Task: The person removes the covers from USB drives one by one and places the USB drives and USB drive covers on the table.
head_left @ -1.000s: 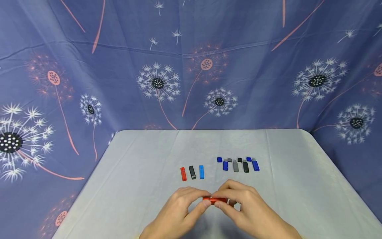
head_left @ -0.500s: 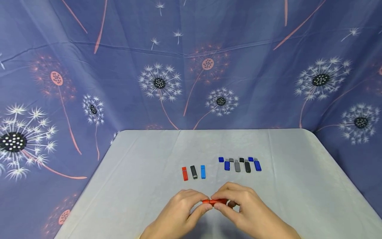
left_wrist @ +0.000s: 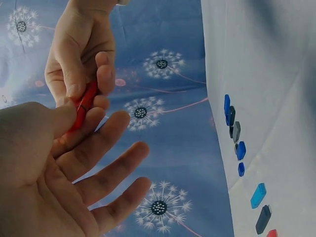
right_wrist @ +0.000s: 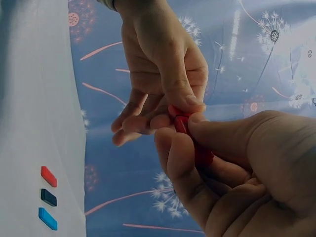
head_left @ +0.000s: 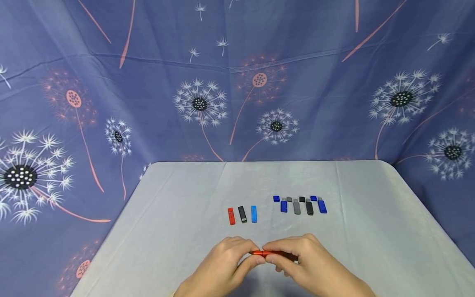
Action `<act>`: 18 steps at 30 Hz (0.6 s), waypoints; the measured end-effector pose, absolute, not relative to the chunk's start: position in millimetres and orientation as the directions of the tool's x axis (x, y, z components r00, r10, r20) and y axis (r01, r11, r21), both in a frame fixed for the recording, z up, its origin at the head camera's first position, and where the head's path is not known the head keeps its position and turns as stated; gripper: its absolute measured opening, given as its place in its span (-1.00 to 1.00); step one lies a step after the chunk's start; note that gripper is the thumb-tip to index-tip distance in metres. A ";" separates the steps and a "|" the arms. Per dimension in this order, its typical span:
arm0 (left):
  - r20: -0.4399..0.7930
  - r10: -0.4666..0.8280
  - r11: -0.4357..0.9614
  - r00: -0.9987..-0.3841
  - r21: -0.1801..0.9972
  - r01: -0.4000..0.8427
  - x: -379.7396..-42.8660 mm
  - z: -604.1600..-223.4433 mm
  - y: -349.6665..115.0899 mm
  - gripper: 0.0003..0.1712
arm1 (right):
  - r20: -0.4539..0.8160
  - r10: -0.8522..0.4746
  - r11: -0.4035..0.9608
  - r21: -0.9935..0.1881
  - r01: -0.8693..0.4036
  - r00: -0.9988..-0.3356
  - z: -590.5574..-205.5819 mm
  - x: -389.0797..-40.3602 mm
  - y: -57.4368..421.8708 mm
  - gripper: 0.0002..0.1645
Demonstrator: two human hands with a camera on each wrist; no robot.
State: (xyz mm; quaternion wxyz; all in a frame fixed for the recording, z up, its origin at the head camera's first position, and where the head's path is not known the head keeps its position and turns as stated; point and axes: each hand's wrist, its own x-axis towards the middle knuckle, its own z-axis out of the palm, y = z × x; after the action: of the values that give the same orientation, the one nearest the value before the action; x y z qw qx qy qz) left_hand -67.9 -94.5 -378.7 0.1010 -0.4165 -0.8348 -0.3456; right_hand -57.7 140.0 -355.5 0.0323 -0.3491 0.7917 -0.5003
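Observation:
A red USB stick (head_left: 264, 253) is held level above the near part of the table, a thin dark seam across it where cap and body meet. My left hand (head_left: 222, 264) pinches its cap end between thumb and index finger; the other fingers are spread in the left wrist view. Thumb and fingers of my right hand (head_left: 311, 264) grip the longer body end, partly covering it. In the right wrist view the red USB stick (right_wrist: 181, 124) shows between both thumbs.
Beyond the hands lie capped sticks: red (head_left: 231, 216), black (head_left: 242, 214) and light blue (head_left: 254, 214). To their right are several uncapped sticks, including a grey stick (head_left: 296, 207), with loose caps such as a blue cap (head_left: 276, 199) behind. A patterned curtain (head_left: 237, 103) surrounds the table (head_left: 185, 194).
Both hands keep hold of the red USB stick, which sits slightly lower in the head view. My right fingers have shifted, showing more of its body. The view has drifted slightly.

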 end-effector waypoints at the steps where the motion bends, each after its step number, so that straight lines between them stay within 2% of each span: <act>1: 0.455 0.628 0.412 -0.631 0.493 0.766 -67.7 -377.9 -94.4 -0.80 | 0.305 -0.590 0.250 -0.811 -0.528 -0.748 -355.2 -57.5 141.0 -0.78; 5: 0.471 0.642 0.402 -0.605 0.466 0.788 -67.2 -373.2 -94.8 -0.80 | 0.329 -0.606 0.232 -0.798 -0.556 -0.724 -352.8 -56.0 145.2 -0.77; 12: 0.583 0.663 0.338 -0.469 0.326 0.883 -70.6 -364.0 -96.0 -0.84 | 0.472 -0.617 0.140 -0.721 -0.678 -0.629 -350.8 -53.8 149.8 -0.71; 18: 0.592 0.675 0.323 -0.441 0.302 0.897 -71.6 -357.7 -97.7 -0.80 | 0.541 -0.609 0.102 -0.672 -0.733 -0.580 -349.4 -53.1 150.9 -0.68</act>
State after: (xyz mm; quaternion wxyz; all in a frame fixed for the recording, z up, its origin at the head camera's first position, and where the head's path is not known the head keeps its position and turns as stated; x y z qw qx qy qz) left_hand -71.6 -97.7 -357.7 0.1827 -0.4960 -0.7924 -0.3046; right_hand -53.1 150.9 -349.4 -0.0633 -0.4536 0.7396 -0.4932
